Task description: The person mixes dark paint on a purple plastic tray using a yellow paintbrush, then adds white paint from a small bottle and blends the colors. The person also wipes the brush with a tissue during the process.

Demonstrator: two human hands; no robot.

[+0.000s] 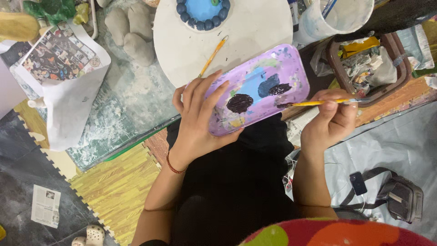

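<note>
Your hands [195, 118] work above your lap, which lies open beneath them; ahead, the round white board [255, 27] with a spare brush [212, 57] blocks the counter [132, 100]; grey clay lumps [132, 32] crowd its left; a white bucket [337, 18] and cluttered brown tray [403, 75] bar the right; the grey sheet [400, 141] offers room beside a black bag [403, 198].

Left hand [198, 119] grips purple palette [257, 89]; right hand [331, 119] dips yellow brush [318, 103] in dark paint.
</note>
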